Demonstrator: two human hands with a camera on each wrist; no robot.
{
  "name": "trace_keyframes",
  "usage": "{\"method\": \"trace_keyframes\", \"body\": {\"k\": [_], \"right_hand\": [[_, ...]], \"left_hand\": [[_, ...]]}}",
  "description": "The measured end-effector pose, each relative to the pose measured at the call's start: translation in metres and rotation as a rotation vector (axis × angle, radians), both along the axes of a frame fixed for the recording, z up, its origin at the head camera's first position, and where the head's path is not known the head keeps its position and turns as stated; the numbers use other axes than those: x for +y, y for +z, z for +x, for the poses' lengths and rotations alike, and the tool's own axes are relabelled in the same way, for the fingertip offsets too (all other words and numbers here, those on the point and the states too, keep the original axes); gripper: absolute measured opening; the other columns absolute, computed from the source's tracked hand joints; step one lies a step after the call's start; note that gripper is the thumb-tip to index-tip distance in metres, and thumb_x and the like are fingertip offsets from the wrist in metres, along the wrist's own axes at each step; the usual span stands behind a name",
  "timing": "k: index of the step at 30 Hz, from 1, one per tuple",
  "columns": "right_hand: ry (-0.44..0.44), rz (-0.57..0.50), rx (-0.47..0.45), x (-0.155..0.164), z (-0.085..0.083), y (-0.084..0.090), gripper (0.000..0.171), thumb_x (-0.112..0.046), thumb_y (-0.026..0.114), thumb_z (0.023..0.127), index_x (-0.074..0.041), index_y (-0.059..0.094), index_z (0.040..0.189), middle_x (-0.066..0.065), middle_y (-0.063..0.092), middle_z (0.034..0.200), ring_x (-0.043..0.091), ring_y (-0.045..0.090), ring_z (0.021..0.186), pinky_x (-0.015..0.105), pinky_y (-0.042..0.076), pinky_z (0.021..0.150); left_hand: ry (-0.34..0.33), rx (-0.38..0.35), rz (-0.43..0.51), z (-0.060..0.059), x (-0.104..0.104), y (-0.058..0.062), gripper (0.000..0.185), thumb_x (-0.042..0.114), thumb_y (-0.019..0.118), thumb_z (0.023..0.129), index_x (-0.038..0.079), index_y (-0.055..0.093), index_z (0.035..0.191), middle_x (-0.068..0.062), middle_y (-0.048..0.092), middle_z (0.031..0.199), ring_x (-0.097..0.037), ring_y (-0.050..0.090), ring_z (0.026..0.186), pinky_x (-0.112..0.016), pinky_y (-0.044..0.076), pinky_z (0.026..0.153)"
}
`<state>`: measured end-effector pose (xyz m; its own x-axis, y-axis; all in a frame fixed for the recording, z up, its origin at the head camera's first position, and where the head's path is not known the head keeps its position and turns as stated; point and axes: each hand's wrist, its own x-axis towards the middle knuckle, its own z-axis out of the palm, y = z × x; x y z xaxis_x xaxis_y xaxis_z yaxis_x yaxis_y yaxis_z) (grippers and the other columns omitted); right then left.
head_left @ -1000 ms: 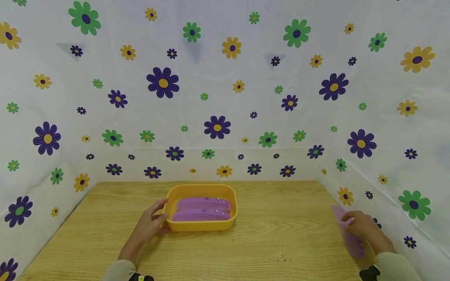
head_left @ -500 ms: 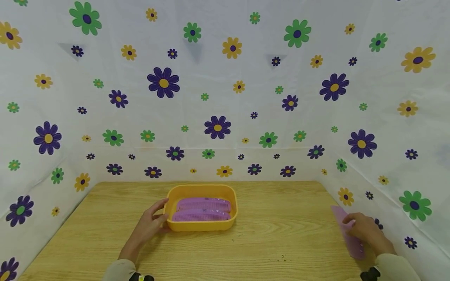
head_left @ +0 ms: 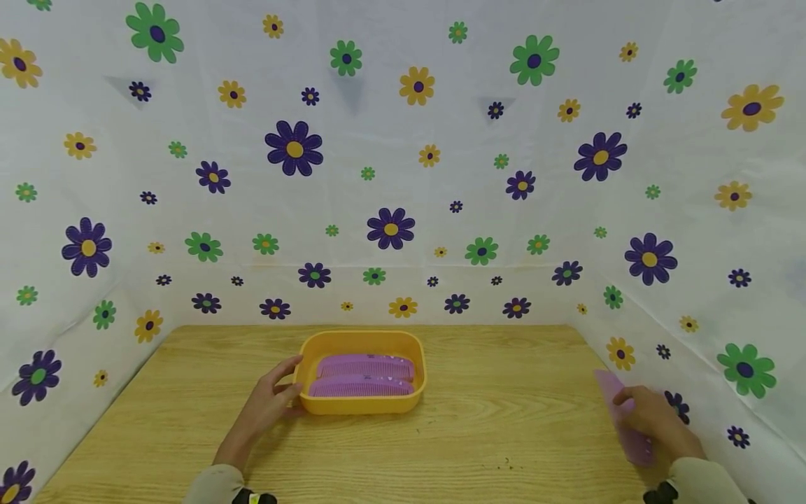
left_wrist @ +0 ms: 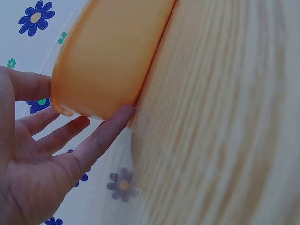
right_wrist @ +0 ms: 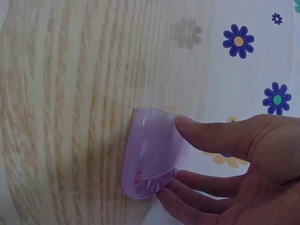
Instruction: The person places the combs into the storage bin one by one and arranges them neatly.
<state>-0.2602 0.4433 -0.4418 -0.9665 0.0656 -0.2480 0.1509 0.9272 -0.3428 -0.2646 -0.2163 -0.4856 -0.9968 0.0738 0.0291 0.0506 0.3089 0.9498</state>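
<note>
A yellow plastic basin point(head_left: 359, 405) stands on the table, with two purple combs in it, a rear comb point(head_left: 365, 364) and a front comb point(head_left: 360, 386). My left hand point(head_left: 267, 402) touches the basin's left end; in the left wrist view its fingers lie fairly straight against the rim and outer wall. At the far right, my right hand point(head_left: 655, 420) holds another purple comb point(head_left: 606, 385) between thumb and fingers. The right wrist view shows this comb point(right_wrist: 150, 150) standing on its long edge, close to the wood, with small printed marks at one end. The hand partly covers it.
The wood-grain table point(head_left: 504, 392) is walled on three sides by a white flower-print sheet point(head_left: 466, 175). The right-hand side of this sheet rises close beside my right hand. Small dark specks point(head_left: 506, 463) mark the tabletop toward the front.
My right hand has shifted slightly down along the comb, uncovering more of a purple flower on the sheet behind it. My left hand, the basin and its two combs stay put.
</note>
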Motion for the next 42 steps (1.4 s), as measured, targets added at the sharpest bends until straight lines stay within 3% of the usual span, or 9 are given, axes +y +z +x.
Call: {"method": "trace_keyframes", "body": {"k": [10, 17, 22, 26, 30, 42], "right_hand": [[0.089, 0.021, 0.060, -0.002, 0.001, 0.002, 0.036, -0.004, 0.076, 0.077, 0.007, 0.068, 0.111, 0.041, 0.061, 0.118, 0.053, 0.061, 0.107, 0.062, 0.055, 0.088], [0.103, 0.002, 0.057, -0.006, -0.002, -0.001, 0.033, -0.001, 0.074, 0.081, 0.005, 0.068, 0.113, 0.041, 0.060, 0.118, 0.052, 0.060, 0.107, 0.062, 0.054, 0.090], [0.121, -0.018, 0.061, -0.010, -0.005, -0.001, 0.041, 0.000, 0.077, 0.079, 0.006, 0.066, 0.118, 0.036, 0.062, 0.112, 0.043, 0.063, 0.099, 0.054, 0.057, 0.083], [0.118, -0.052, 0.075, -0.015, -0.006, -0.002, 0.054, 0.003, 0.074, 0.078, 0.013, 0.055, 0.128, 0.031, 0.065, 0.106, 0.037, 0.065, 0.093, 0.049, 0.059, 0.076], [0.073, -0.084, 0.026, -0.020, -0.010, -0.001, 0.064, 0.004, 0.075, 0.078, 0.018, 0.045, 0.133, 0.036, 0.064, 0.109, 0.039, 0.067, 0.095, 0.050, 0.061, 0.078], [0.133, -0.073, 0.009, -0.028, -0.009, 0.001, 0.051, 0.006, 0.073, 0.081, 0.017, 0.051, 0.126, 0.034, 0.066, 0.106, 0.039, 0.068, 0.096, 0.050, 0.061, 0.078]], "left_hand": [[-0.010, 0.004, -0.001, 0.002, 0.001, 0.002, 0.057, 0.005, 0.051, 0.105, 0.007, 0.034, 0.159, -0.028, 0.034, 0.160, -0.051, 0.054, 0.133, -0.045, 0.066, 0.083], [-0.004, -0.006, 0.015, 0.000, 0.000, 0.001, 0.057, 0.005, 0.051, 0.105, 0.008, 0.034, 0.160, -0.027, 0.035, 0.160, -0.050, 0.054, 0.134, -0.046, 0.066, 0.083], [-0.008, -0.004, 0.018, 0.000, 0.000, 0.000, 0.057, 0.004, 0.050, 0.105, 0.008, 0.034, 0.159, -0.027, 0.035, 0.160, -0.050, 0.054, 0.133, -0.045, 0.066, 0.082], [-0.012, 0.000, 0.025, 0.000, 0.000, 0.001, 0.057, 0.004, 0.051, 0.105, 0.007, 0.034, 0.159, -0.028, 0.035, 0.159, -0.050, 0.054, 0.133, -0.045, 0.066, 0.082], [-0.007, -0.003, 0.027, 0.000, 0.000, 0.001, 0.057, 0.004, 0.051, 0.104, 0.007, 0.035, 0.159, -0.028, 0.035, 0.159, -0.051, 0.054, 0.133, -0.045, 0.066, 0.082], [-0.013, 0.012, 0.042, 0.000, -0.001, 0.002, 0.056, 0.002, 0.050, 0.104, 0.006, 0.035, 0.159, -0.030, 0.036, 0.158, -0.051, 0.055, 0.132, -0.044, 0.067, 0.080]]}}
